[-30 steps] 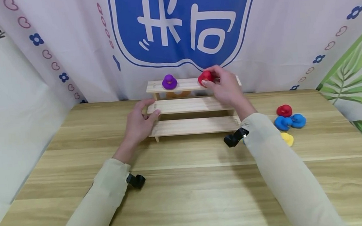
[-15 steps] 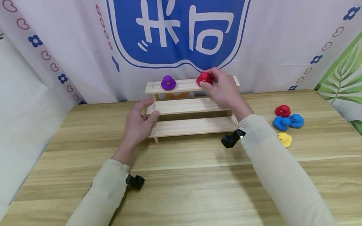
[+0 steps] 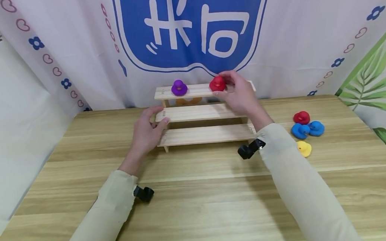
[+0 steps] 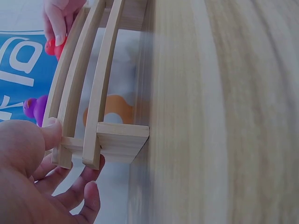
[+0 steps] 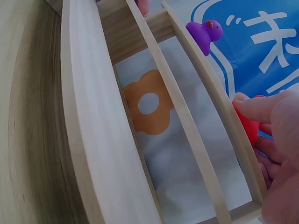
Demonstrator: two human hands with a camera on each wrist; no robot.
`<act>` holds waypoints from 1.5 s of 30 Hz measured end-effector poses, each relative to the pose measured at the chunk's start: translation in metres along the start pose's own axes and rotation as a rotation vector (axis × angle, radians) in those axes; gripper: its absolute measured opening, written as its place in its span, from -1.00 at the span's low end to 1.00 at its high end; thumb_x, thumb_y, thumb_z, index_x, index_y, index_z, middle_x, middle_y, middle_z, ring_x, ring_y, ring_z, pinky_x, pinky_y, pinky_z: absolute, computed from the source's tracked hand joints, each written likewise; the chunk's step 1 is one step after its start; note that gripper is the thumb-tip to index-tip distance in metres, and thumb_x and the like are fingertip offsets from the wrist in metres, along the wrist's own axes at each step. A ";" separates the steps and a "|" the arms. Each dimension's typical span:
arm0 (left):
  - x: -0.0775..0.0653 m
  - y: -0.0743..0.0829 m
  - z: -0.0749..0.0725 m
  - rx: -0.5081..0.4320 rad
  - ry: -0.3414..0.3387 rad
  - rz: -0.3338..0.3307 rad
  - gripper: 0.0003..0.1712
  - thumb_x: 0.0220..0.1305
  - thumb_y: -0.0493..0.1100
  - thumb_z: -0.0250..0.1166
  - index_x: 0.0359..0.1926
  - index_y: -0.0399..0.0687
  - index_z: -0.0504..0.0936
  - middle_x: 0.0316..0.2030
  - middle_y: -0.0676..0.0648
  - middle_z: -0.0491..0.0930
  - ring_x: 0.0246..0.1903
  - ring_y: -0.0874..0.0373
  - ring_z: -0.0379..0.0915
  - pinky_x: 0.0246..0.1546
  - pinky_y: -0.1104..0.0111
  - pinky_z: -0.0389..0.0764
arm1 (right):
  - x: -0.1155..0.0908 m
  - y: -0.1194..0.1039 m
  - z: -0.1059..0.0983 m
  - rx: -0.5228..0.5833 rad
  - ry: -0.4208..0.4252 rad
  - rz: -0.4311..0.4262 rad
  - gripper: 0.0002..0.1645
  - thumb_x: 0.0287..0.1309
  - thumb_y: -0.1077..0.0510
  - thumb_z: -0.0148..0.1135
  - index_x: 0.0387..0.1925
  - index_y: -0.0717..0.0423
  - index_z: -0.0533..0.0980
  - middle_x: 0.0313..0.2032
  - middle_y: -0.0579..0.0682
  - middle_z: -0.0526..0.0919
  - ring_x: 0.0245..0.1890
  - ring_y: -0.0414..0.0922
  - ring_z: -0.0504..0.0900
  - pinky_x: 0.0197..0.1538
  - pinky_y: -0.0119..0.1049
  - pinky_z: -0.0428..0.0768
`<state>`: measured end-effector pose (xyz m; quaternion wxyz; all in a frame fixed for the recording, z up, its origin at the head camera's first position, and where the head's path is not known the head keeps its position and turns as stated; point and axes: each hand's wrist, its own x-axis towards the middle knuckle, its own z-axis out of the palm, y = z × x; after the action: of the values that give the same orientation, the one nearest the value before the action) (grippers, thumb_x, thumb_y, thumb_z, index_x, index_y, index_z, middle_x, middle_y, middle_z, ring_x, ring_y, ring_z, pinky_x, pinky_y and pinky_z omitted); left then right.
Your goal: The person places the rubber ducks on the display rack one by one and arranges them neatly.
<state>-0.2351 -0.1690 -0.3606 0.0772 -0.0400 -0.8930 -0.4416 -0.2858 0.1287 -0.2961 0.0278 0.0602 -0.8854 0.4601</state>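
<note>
A three-tier wooden display rack (image 3: pixel 204 135) stands at the back of the table. My left hand (image 3: pixel 146 131) grips its left end; the left wrist view shows the thumb on one side of the slats and curled fingers on the other. On the top tier, a red rubber duck (image 3: pixel 217 83) sits upright between the thumb and fingers of my right hand (image 3: pixel 241 94). The thumb lies low at the duck's front, and the right wrist view partly hides the duck behind that hand (image 5: pixel 280 126). Left of it, a purple rubber duck (image 3: pixel 179 88) rests on the same tier.
On the table right of the rack lie another red duck (image 3: pixel 302 117), two blue ducks (image 3: pixel 300 131) close together and a yellow duck (image 3: pixel 304 148), partly behind the right sleeve (image 3: pixel 294 173). A printed cloth (image 3: pixel 102 67) hangs right behind the rack.
My right thumb has slid down from the red duck's front, so more of the duck shows. That hand has shifted slightly right. The left hand keeps its hold on the rack.
</note>
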 end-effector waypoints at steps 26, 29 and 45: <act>0.000 0.001 -0.001 -0.018 -0.008 -0.011 -0.43 0.55 -0.03 0.30 0.48 0.03 0.49 0.49 -0.13 0.42 -0.40 0.13 0.47 -0.44 0.44 0.56 | -0.042 0.039 -0.051 0.100 0.058 -0.178 -0.30 0.38 0.05 0.44 0.44 0.09 0.41 0.39 0.09 0.58 0.38 0.03 0.56 0.54 0.03 0.43; 0.000 0.002 -0.001 -0.021 -0.008 -0.012 -0.43 0.55 -0.03 0.30 0.48 0.03 0.49 0.49 -0.13 0.42 -0.43 0.15 0.46 -0.46 0.44 0.55 | -0.049 0.046 -0.059 0.087 0.091 -0.153 -0.30 0.37 0.05 0.44 0.44 0.08 0.41 0.38 0.07 0.60 0.38 0.00 0.55 0.54 0.02 0.41; 0.000 0.002 -0.002 -0.017 -0.005 -0.008 -0.43 0.54 -0.05 0.31 0.48 0.00 0.49 0.49 -0.16 0.41 -0.43 0.15 0.47 -0.48 0.45 0.56 | -0.073 0.094 -0.096 0.008 0.222 -0.073 -0.34 0.40 -0.08 0.40 0.43 -0.04 0.44 0.37 0.01 0.62 0.29 -0.15 0.59 0.44 -0.26 0.50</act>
<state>-0.2345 -0.1690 -0.3582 0.0727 -0.0382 -0.8895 -0.4495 -0.2264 0.2664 -0.3244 0.1421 0.0411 -0.8723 0.4661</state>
